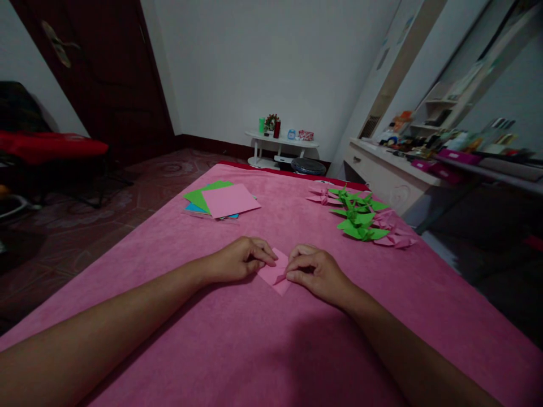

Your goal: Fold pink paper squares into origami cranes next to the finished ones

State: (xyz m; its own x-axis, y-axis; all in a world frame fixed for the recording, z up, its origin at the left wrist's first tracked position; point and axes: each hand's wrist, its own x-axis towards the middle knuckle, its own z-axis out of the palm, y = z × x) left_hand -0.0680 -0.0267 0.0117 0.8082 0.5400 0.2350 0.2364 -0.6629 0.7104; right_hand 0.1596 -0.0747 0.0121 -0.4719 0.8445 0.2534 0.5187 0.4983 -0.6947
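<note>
Pink cloth covers the bench [237,350]. At its middle I see the left hand [237,260] and right hand [316,272], fingers pinched on a small pink folded paper [274,278] lying flat. I judge it early: green and pink folded paper figures [360,217] lie finished beyond, and a stack of coloured flat sheets [223,200] is still unfolded.

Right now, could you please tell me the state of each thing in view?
pink paper: partly folded, flat on the cloth.
left hand: curled, fingertips gripping the paper.
right hand: pinching a fold.
paper stack: unfolded, pink sheet on top.
paper cranes: folded, clustered.
door: shut.
</note>
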